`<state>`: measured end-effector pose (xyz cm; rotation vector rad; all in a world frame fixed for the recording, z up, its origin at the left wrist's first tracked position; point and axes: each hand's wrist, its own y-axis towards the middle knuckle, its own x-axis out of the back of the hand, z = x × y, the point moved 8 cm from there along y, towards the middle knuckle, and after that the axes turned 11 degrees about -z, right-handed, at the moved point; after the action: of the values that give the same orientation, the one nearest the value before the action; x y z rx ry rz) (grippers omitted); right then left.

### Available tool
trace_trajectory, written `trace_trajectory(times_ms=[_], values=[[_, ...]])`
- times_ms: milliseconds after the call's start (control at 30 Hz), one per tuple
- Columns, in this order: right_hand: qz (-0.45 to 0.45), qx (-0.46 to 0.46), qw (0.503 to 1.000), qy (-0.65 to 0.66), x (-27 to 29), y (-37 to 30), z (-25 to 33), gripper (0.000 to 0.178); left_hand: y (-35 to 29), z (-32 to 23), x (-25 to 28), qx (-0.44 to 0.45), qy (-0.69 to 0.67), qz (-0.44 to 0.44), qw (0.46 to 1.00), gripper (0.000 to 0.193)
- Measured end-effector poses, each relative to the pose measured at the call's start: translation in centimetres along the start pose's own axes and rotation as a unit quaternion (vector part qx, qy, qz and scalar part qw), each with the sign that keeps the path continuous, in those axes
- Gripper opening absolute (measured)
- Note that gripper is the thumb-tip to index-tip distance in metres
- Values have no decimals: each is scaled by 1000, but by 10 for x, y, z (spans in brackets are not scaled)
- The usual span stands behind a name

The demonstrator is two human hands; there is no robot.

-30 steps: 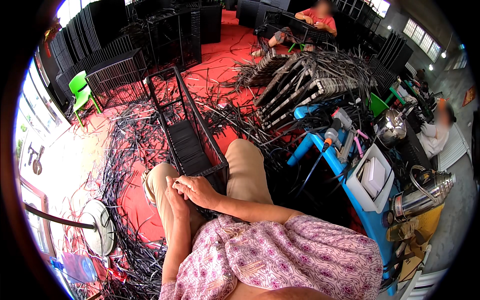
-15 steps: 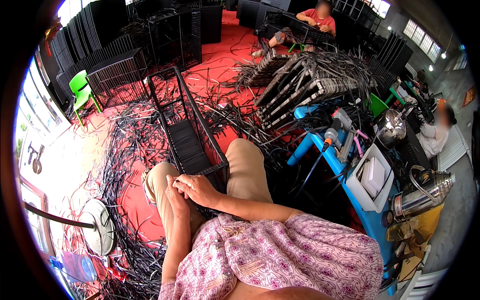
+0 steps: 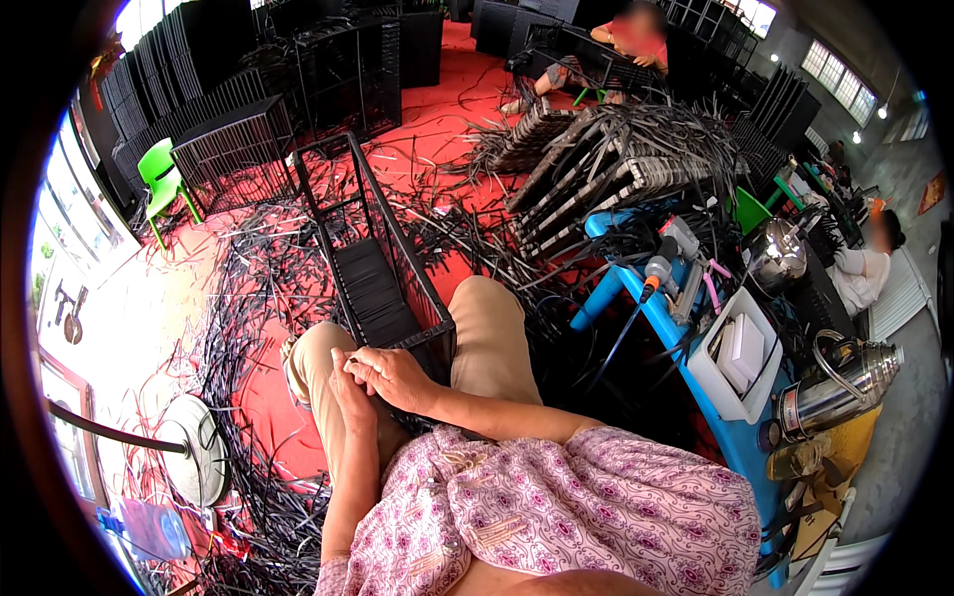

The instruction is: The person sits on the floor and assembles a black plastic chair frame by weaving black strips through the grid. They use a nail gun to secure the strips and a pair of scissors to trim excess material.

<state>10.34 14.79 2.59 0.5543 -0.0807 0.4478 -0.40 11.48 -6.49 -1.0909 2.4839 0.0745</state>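
Observation:
My left hand (image 3: 353,402) and my right hand (image 3: 397,379) meet over my lap, between my knees. The right fingers curl over the left ones, and both look closed. A tiny dark spot shows between the fingertips; whether it is a held thing I cannot make out. Just beyond my hands, a black frame (image 3: 373,214) of slim bars stands tilted between my legs. Black woven strips (image 3: 376,288) fill its lower panel. The near end of the frame is partly behind my right hand.
Loose black strips (image 3: 238,328) litter the red floor covering. To the right, a blue table (image 3: 730,422) carries a white bin (image 3: 760,397), a power tool (image 3: 659,266) and a metal flask (image 3: 830,397). A green chair (image 3: 162,184) stands far left. Co-workers sit at the far side and right.
My hands and the black frame stay in place. The far co-worker in red leans and shifts their arms, and the person at the right moves slightly.

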Motion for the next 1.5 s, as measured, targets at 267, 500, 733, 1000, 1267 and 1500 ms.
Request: trace_trajectory(times_ms=[267, 500, 733, 1000, 1267, 1500], values=[[-12, 91, 995, 30, -3, 5, 19, 13, 18, 19, 19, 18, -37, -9, 999, 42], [15, -83, 995, 53, 4, -13, -6, 18, 13, 12, 14, -13, -27, 31, 999, 61], [49, -209, 963, 161, 13, -33, -22, 28, 4, -7, 17, -27, 82, -19, 996, 68], [93, -200, 969, 114, -7, -42, -12, 25, 4, 3, 18, -16, 92, 25, 995, 65], [86, -84, 993, 3, -14, -22, -1, 15, 18, 3, 18, -130, 107, 35, 985, 58], [21, 141, 978, -152, 0, -21, 32, 18, 11, 2, 1, -62, 75, 59, 994, 63]])
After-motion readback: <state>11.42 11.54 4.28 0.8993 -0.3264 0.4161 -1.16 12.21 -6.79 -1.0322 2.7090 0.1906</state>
